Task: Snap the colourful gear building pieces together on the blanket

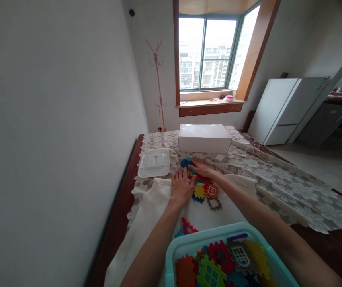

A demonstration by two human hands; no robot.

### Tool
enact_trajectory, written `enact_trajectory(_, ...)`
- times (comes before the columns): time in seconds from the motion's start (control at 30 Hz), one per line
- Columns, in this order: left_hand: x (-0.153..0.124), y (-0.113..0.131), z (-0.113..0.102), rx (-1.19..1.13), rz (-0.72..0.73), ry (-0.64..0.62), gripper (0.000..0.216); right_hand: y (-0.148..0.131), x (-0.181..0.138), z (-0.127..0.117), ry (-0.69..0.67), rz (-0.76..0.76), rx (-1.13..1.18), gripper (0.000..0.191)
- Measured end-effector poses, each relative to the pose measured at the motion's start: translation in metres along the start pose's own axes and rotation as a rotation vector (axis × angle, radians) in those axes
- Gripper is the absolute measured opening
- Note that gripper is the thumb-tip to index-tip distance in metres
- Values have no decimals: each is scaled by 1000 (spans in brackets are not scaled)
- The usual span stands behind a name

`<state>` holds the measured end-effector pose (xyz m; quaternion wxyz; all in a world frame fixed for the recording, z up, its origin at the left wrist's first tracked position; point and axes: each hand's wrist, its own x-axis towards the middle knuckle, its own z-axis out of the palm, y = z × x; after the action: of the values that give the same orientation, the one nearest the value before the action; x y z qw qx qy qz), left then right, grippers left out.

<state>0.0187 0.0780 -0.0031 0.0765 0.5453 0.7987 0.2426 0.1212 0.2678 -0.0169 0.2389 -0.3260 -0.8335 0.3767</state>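
Note:
My left hand (182,186) lies flat on the white cloth (155,207), fingers stretched out, beside a cluster of plastic interlocking tiles. My right hand (203,169) reaches over the far side of that cluster, palm down with fingers extended, close to dark blue tiles (185,162). Some red pieces are partly hidden beneath it. On the near side of the pile are a yellow tile (199,191), an orange window tile (212,190) and a grey frame tile (214,204). A light teal tub (218,235) full of mixed tiles stands nearest me, between my forearms.
Behind the tiles stands a white box (205,138). A translucent lid (154,162) rests at the left on the lace tablecloth (278,179). Red and blue tiles (188,226) lie just beyond the tub. The wall (54,119) runs along the table's left.

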Motion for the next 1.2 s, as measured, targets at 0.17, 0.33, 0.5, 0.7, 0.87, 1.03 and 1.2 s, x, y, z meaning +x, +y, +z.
enact_trajectory(0.17, -1, 1, -8, -228, 40, -19, 72, -5, -4, 1, -77, -73, 19, 47)
enact_trajectory(0.33, 7, -4, -2, -546, 36, 34, 92, -5, -6, -11, -60, -63, 52, 51)
enact_trajectory(0.5, 24, -7, 10, -958, 23, 0, 84, -9, 4, -6, -42, -4, -79, 55)
enact_trajectory(0.7, 26, -15, 1, -765, -103, 278, 60, -30, 21, 4, -191, 6, -390, 79)
enact_trajectory(0.87, 17, -14, 1, -542, -15, 251, 68, -40, 20, 7, -242, -53, -520, 65)
enact_trajectory(1.03, 16, -13, 2, -358, 4, 167, 62, -38, 15, -2, -239, -117, -509, 49)
enact_trajectory(1.2, 14, -13, -2, -272, 83, 65, 34, -31, 14, -18, -231, -126, -391, 41)
